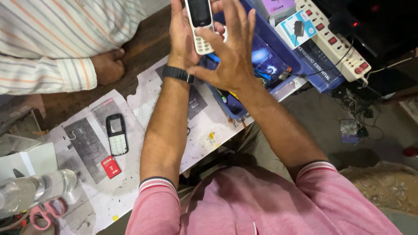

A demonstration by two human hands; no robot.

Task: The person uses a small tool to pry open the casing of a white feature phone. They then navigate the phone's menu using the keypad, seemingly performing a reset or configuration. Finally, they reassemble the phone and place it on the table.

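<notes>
Hands – left (185,35) grips white phone (200,24), right (230,52) spread | surface – paper-covered table (143,109), black phone (116,134)

And we're at a small phone-repair bench: a worktable (130,182) papered with printed sheets, a bare keypad phone front (116,134) lying loose, a blue parts tray (235,106) of tools, a switched power strip (333,39) and tangled cables (357,109), pink scissors (43,211) nearby.

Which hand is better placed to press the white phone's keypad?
Probably the right hand: its open fingers lie across the white phone at the keypad. The left hand grips the phone from behind.
</notes>
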